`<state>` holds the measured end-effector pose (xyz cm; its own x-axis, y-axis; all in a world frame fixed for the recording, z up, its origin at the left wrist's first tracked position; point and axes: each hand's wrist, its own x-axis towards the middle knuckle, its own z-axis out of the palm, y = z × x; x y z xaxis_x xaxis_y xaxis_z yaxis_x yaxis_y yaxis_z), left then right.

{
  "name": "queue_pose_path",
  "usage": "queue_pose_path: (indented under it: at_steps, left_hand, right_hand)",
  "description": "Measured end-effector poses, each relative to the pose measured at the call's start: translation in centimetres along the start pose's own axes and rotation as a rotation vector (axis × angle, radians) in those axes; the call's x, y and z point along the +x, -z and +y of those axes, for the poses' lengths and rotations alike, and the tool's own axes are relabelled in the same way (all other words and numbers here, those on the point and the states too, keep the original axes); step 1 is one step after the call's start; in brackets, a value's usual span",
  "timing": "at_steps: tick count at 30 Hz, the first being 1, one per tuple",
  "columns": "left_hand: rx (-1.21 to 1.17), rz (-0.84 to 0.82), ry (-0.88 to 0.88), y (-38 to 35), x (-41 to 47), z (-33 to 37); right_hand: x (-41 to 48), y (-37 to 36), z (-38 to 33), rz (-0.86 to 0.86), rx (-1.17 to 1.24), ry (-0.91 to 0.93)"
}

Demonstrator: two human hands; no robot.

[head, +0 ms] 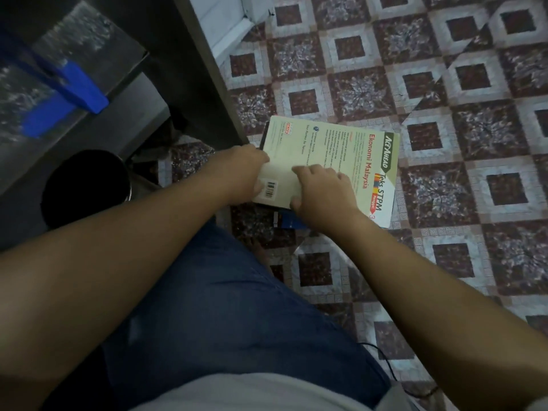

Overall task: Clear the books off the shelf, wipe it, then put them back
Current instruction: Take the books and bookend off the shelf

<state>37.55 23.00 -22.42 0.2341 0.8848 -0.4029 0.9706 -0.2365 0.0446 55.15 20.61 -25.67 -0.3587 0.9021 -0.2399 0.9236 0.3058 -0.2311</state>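
Showing both hands on a pale cream paperback textbook titled "Ekonomi Malaysia", which lies back cover up on a small pile set on the floor, just beside the foot of the furniture. Left hand: fingers wrapped round the book's left edge, thumb on the cover beside the barcode. Right hand: fingers bent over the middle of the cover, thumb at the near edge, likewise gripping the book. Beneath it, a dark-covered book shows along the far left edge, and a blue book corner juts out at the near side; how many volumes the pile holds cannot be told.

Surroundings: maroon-and-white patterned tile floor; dark upright furniture panel, its lower end close to the pile; a glossy reflective shelf surface at upper left bearing a bright blue plastic object; a black round object on the floor to the left. The person wears blue denim, and a thin black cable runs across the tiles at lower right.
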Motion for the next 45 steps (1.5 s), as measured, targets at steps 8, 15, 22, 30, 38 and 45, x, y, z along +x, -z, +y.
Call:
queue_pose_path:
  at_steps: [8,15,22,30,38,45]
  left_hand:
    - [-0.195,0.283,0.368,4.5,-9.9,-9.9]
    - [-0.235,0.570,0.677,7.0,-24.2,-18.0]
    - [-0.183,0.811,1.046,6.5,-37.9,-23.0]
    - [-0.081,0.976,1.423,5.6,-49.5,-26.5]
    - [-0.125,0.877,1.375,4.3,-50.9,-28.6]
    - [-0.150,0.824,1.405,3.9,-50.2,-29.3]
  right_hand:
    - [3.6,8.6,-11.9,0.183,0.065,0.329]
    - [3.2,13.1,-25.6,0.168,0.009,0.632]
    - [1.3,14.0,-38.8,0.109,0.020,0.890]
    - [-0.7,13.5,-51.6,0.122,0.001,1.147]
    - [-1.4,11.6,-61.3,0.146,-0.033,1.352]
    - [-1.1,10.3,-65.5,0.099,-0.021,1.426]
